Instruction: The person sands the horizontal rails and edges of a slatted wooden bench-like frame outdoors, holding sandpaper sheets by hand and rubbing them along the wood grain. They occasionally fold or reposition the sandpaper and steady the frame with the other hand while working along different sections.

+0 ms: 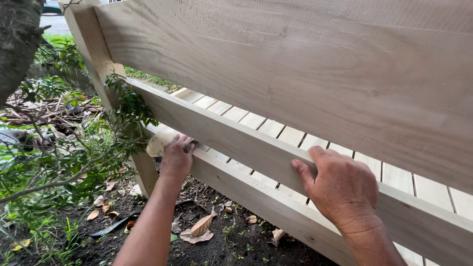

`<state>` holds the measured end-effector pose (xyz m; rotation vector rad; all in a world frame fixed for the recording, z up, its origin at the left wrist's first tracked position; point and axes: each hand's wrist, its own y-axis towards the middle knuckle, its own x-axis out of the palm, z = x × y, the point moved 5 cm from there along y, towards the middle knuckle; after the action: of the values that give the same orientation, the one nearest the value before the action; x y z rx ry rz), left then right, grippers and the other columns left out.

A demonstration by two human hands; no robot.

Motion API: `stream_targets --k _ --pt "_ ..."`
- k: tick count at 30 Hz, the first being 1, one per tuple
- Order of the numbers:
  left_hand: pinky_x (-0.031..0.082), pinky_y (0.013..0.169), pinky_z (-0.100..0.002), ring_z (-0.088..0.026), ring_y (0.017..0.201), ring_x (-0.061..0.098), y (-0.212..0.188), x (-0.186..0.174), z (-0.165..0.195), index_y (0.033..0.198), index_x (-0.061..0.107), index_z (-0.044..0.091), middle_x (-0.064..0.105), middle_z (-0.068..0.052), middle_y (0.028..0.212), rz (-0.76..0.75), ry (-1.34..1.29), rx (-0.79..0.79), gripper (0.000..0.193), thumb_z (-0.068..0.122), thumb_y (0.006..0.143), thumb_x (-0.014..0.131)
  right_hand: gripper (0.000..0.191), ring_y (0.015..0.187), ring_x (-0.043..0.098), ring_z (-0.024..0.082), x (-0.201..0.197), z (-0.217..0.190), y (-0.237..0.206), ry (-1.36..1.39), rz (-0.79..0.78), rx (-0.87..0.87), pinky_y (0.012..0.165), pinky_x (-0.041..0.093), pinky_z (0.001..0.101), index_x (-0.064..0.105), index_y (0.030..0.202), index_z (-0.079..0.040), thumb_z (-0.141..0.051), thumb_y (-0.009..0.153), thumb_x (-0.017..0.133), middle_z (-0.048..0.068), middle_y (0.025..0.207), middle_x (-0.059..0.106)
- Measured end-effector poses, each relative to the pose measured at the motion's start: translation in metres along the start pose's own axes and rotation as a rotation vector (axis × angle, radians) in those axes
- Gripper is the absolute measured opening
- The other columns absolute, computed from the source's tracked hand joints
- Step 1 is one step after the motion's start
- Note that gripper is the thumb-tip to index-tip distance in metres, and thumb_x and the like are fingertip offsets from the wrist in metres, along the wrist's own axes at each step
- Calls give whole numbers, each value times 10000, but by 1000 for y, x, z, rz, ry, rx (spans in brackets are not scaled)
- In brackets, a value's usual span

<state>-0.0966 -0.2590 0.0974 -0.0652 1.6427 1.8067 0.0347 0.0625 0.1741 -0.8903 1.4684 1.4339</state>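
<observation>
I look down at the back of a pale raw-wood bench. Its wide top backrest board (305, 69) fills the upper right. Below it runs a narrower backrest rail (221, 133). My right hand (340, 189) grips that rail's upper edge, fingers hooked over it. My left hand (176, 156) presses a folded beige sheet, likely sandpaper (158, 142), against the lower rear frame board (256, 202) near the left bench leg (145, 172). Seat slats (276, 130) show through the gap between the boards.
A leafy shrub (74, 157) crowds the left side and its twigs reach the bench post (91, 47). A tree trunk (17, 44) stands at the top left. Dark soil with dry leaves (202, 226) lies under the bench.
</observation>
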Motion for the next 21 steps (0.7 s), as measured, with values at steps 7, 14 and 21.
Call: stream_targets --k 7,14,21 --pt "243 1176 -570 -371 1394 462 -116 42 178 1160 684 44 648 -188 1365 -196 -348 216 369 76 793 709 483 752 733 241 -12 -2 -1 94 13 17 682 578 442 683 927 -205 -657 913 511 16 721 730" --pt "402 1101 -452 -358 1262 552 -83 53 106 1155 707 59 678 -174 1281 -359 -407 -125 349 6 829 594 486 899 739 286 -12 5 3 139 -153 8 812 581 468 654 1009 -188 -641 943 490 59 849 755" --pt "432 1074 -445 -388 1214 581 -113 55 165 1096 744 90 699 -186 1219 -333 -408 -77 388 2 741 617 491 1053 700 289 -18 21 9 284 -251 -109 950 539 469 565 1381 -343 -556 945 492 60 1038 759"
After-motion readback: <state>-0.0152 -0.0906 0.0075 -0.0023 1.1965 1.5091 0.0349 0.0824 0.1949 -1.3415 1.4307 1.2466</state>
